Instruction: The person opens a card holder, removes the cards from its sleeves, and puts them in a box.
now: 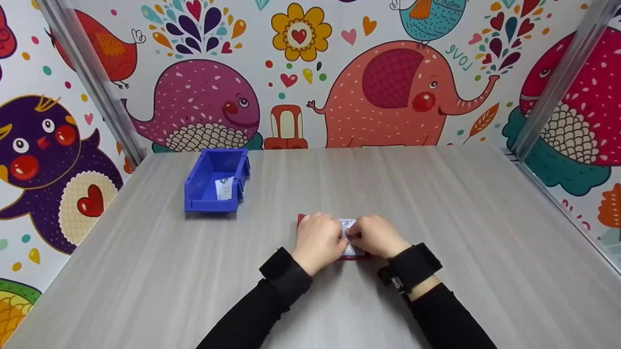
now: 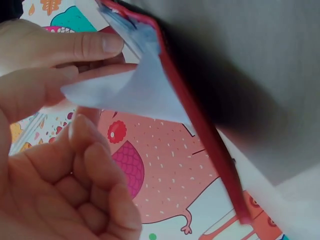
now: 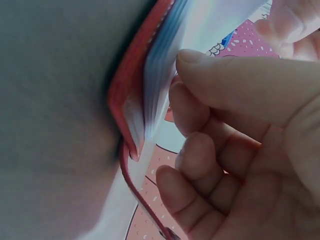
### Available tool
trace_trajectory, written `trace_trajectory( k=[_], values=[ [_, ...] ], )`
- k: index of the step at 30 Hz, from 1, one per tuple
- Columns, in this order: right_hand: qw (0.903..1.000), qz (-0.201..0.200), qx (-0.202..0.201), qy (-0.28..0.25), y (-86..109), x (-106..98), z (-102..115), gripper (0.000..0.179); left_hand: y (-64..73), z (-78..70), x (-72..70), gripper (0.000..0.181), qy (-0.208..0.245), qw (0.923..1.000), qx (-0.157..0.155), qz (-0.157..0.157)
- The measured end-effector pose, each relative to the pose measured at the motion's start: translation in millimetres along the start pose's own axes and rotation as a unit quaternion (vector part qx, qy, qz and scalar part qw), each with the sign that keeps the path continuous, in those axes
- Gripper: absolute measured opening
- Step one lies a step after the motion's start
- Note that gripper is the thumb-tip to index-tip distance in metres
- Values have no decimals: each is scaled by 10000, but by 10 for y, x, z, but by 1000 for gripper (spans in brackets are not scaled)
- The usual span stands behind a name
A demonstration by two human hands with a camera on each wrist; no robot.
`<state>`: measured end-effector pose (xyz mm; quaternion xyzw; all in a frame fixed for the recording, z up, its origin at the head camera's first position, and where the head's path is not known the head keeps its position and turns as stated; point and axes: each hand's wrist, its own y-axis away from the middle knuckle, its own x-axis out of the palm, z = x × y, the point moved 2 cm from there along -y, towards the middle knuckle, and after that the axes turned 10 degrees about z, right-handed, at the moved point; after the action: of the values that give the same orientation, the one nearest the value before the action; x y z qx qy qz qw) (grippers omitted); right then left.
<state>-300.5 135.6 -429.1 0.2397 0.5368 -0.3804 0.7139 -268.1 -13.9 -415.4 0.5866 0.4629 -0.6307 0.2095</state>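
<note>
A red card holder (image 1: 347, 257) with clear plastic sleeves lies open on the table under both hands. In the left wrist view its red cover (image 2: 200, 130) stands edge-on, with one translucent sleeve (image 2: 145, 95) lifted away from the others. My left hand (image 1: 320, 241) pinches that sleeve's free corner between thumb and bent fingers. From the other side, my right hand (image 1: 377, 235) holds its thumb and forefinger together at the edge of the sleeve stack (image 3: 160, 75); its remaining fingers are loosely bent. A thin red strap (image 3: 132, 182) hangs from the cover. The backs of the hands hide much of the holder in the head view.
A blue plastic bin (image 1: 195, 191) stands at the back left, with a white printed card (image 1: 224, 188) inside. Behind the table (image 1: 445, 190) rises a wall with cartoon animals, framed by metal posts (image 1: 554, 68) at the corners.
</note>
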Motion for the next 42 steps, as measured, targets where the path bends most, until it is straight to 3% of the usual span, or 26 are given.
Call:
trace_trajectory(
  k=[13,24,29,33,42],
  values=[
    [9999,37,140,-76,1,-7,0,15,-6,-33,48,28,-631,9977,-212,111],
    [9999,43,103,-80,1,-3,-9,14,1,-37,72,21,-951,9953,-173,-104],
    [9999,37,-31,-98,1,4,-22,26,-5,-36,96,20,-1114,9935,-134,-206],
    [9999,18,-115,-117,0,8,-30,32,-10,-21,102,21,-1052,9942,-171,-133],
    [9998,-64,-122,-136,-1,11,-36,25,12,28,111,26,-524,9979,-370,64]
  ],
)
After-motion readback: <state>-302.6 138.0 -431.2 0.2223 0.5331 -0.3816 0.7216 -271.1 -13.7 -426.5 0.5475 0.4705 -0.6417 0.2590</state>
